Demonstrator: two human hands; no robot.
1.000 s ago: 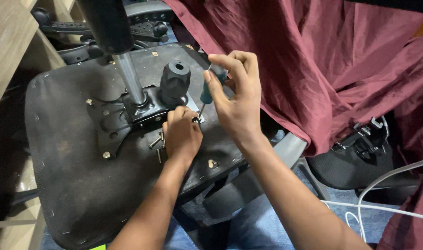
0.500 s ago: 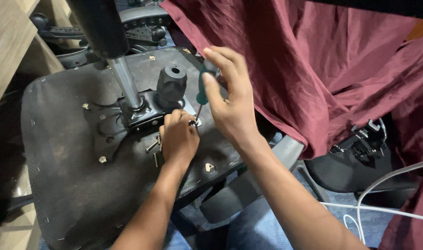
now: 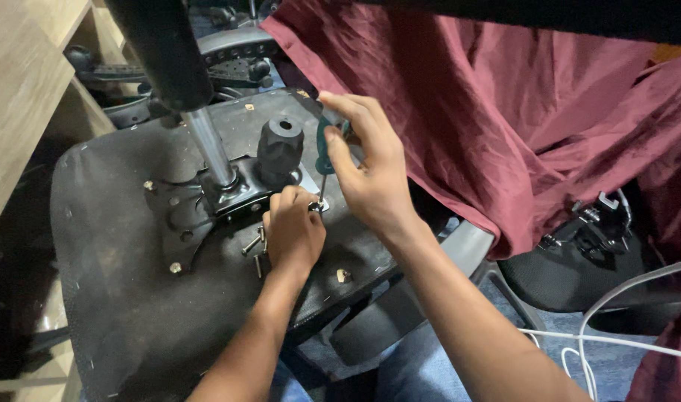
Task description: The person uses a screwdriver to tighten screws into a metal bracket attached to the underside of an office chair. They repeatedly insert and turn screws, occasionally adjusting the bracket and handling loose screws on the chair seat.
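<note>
— Two hands at work on the upturned chair seat (image 3: 117, 298). What is the landmark?

— Black knob (image 3: 280, 145), standing upright on the metal mechanism plate (image 3: 232, 195) bolted to the underside of the seat. Everything below is placed from that knob.

— Right hand?

— Right hand (image 3: 374, 175) just right of the knob, raised above the seat. Fingers curled and pressed around the green handle of a screwdriver (image 3: 324, 152). Shaft points down, near upright, tip meeting the plate's edge just below and right of the knob.

— Left hand?

— Left hand (image 3: 292, 231) directly below the knob, resting on the seat, fingers bunched together at the screwdriver tip. Whatever it pinches there is hidden by the fingertips; cannot tell.

— Loose hardware?

— A few bolts (image 3: 252, 244) lying on the seat below and left of the knob, touching the left hand's side. One brass-coloured insert (image 3: 342, 276) lower right of the knob, another (image 3: 176, 267) lower left.

— Anything else near?

— Chrome gas-lift column (image 3: 206, 145) rises from the plate just left of the knob, tilted toward the upper left into a black sleeve. Maroon cloth (image 3: 504, 119) drapes well right of the knob. White cable (image 3: 616, 339) on the floor far lower right. Wooden shelf (image 3: 20, 97) far left.
</note>
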